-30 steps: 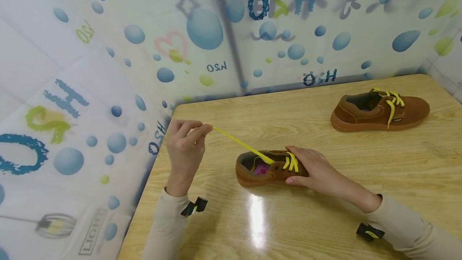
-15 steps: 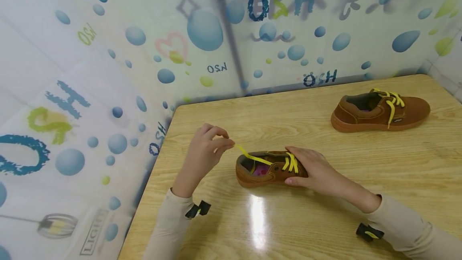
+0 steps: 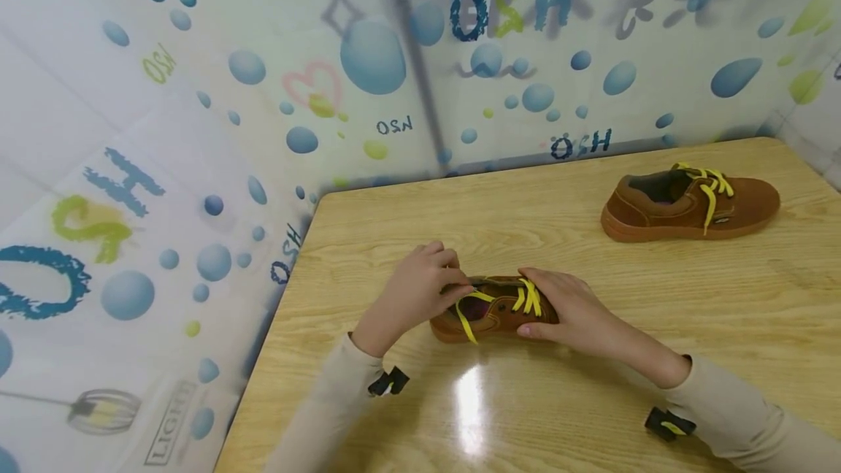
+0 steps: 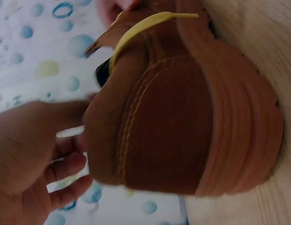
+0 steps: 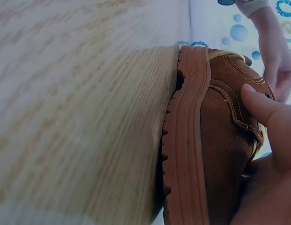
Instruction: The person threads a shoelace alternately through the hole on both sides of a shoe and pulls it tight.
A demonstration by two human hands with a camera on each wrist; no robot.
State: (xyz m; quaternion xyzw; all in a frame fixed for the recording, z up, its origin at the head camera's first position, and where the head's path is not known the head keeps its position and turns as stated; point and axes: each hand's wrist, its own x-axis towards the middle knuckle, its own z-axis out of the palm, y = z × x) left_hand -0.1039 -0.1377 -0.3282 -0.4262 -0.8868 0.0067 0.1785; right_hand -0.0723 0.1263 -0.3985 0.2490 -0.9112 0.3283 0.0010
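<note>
A brown low-cut shoe [image 3: 504, 320] with yellow laces rests upright on the table, its toe pointing right. My right hand [image 3: 581, 305] grips the front of it, thumb on the near side and fingers over the far side; the thumb [image 5: 264, 105] presses the brown upper in the right wrist view. My left hand [image 3: 423, 290] is at the shoe's opening, thumb and index finger close together by the tongue. The index fingertip is hidden behind the collar in the left wrist view, so I cannot tell what it pinches. A loose yellow shoelace [image 4: 150, 22] drapes over the near collar.
A second brown shoe [image 3: 690, 206], laced in yellow, stands at the back right of the wooden table [image 3: 558, 414]. Patterned wall sheets [image 3: 525, 108] rise behind the table and along its left side.
My left hand has moved right and down from beyond the heel to the shoe's opening. The shoelace, earlier stretched out from its fingers, now hangs over the near side. My right hand has stayed put.
</note>
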